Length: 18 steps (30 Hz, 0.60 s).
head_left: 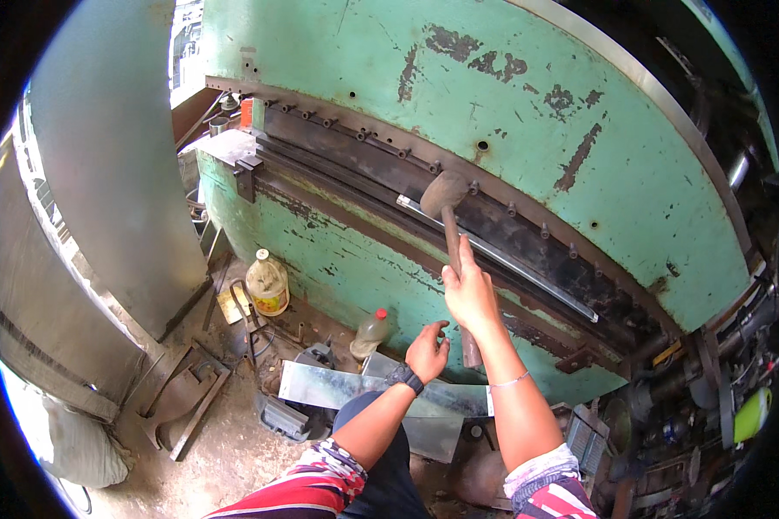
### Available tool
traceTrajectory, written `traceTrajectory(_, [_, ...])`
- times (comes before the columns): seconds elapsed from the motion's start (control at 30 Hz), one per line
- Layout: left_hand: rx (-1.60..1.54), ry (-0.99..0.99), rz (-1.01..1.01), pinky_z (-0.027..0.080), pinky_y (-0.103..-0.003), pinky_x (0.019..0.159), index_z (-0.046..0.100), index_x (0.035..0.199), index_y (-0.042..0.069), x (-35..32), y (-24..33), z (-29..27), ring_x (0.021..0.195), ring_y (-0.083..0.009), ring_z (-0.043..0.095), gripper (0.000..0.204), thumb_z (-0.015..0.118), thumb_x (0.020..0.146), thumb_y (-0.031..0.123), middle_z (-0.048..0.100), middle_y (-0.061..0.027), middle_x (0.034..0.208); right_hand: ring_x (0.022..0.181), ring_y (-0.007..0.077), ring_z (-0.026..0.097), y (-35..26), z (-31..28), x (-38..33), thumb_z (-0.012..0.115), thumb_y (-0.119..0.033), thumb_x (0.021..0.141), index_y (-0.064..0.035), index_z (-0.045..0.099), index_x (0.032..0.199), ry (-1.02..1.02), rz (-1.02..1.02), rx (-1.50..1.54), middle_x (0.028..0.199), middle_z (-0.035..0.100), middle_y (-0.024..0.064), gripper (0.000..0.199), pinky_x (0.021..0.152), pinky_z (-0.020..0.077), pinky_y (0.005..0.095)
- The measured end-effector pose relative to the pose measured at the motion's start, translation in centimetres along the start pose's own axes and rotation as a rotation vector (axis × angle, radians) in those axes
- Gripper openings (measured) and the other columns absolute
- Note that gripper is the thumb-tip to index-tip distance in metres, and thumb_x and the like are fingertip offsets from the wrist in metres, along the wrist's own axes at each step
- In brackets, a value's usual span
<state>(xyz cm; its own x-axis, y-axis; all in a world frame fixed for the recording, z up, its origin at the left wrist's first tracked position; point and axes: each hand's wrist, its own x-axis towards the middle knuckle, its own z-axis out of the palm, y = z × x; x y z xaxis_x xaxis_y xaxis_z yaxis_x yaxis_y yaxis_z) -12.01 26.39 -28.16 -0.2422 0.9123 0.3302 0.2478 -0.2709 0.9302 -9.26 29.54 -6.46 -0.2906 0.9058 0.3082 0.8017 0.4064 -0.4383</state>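
My right hand [472,294] is wrapped around the handle of a mallet [445,194], its forefinger stretched along the wood. The mallet's rounded dark head is over the bed of a large green metal-bending press [337,246], at a narrow bright metal strip [528,274] lying lengthwise in the dark slot. Whether the head touches the strip I cannot tell. Lower and to the left, my left hand [426,353] holds nothing; its fingers are loosely bent and apart. A flat sheet-metal piece [320,386] lies below it, in front of the press.
A large yellowish bottle [268,285] and a red-capped clear bottle [371,332] stand on the floor by the press. Tall metal sheets [104,156] lean at left. A rusty angled metal frame [186,402] lies on the floor. Tools and parts crowd the right side.
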Motion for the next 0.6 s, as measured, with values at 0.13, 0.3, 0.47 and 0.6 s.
traceTrajectory(0.13, [0.019, -0.054, 0.008, 0.057, -0.046, 0.08, 0.061, 0.135, 0.008, -0.4, -0.6, 1.3, 0.089, -0.0359, 0.071, 0.04, 0.063, 0.096, 0.012, 0.07, -0.0159, 0.108, 0.098, 0.0517, 0.071, 1.1, 0.7, -0.2, 0.057, -0.025, 0.104, -0.0113, 0.022, 0.168, 0.048, -0.008, 0.015, 0.102, 0.072, 0.0337, 0.074, 0.086, 0.0554, 0.0548])
traceTrajectory(0.3, [0.021, -0.075, -0.068, 0.056, -0.048, 0.081, 0.063, 0.134, 0.008, -0.8, 0.1, -0.2, 0.093, -0.0381, 0.071, 0.04, 0.064, 0.095, 0.013, 0.072, -0.0165, 0.105, 0.086, 0.0503, 0.072, -4.9, -2.3, -1.7, 0.056, -0.021, 0.106, -0.0182, 0.017, 0.169, 0.223, -0.034, 0.196, 0.098, 0.073, 0.0317, 0.075, 0.072, 0.0555, 0.0559])
traceTrajectory(0.47, [-0.001, -0.144, -0.034, 0.055, -0.052, 0.082, 0.063, 0.123, 0.003, -0.3, 1.6, 0.9, 0.094, -0.0433, 0.07, 0.032, 0.065, 0.094, 0.017, 0.072, -0.0222, 0.109, 0.07, 0.0409, 0.073, 1.5, 2.9, -1.0, 0.06, -0.021, 0.106, -0.015, 0.018, 0.17, 0.16, -0.001, -0.045, 0.076, 0.069, 0.0266, 0.077, 0.067, 0.0565, 0.0461])
traceTrajectory(0.6, [0.096, -0.151, -0.095, 0.054, -0.054, 0.083, 0.061, 0.118, 0.0, -0.1, 1.1, 0.1, 0.097, -0.0478, 0.068, 0.03, 0.065, 0.092, 0.015, 0.07, -0.0258, 0.112, 0.066, 0.033, 0.071, -0.5, 2.1, -1.0, 0.063, -0.017, 0.101, -0.0124, 0.029, 0.167, -0.026, 0.014, 0.127, 0.076, 0.067, 0.0254, 0.074, 0.069, 0.0568, 0.044])
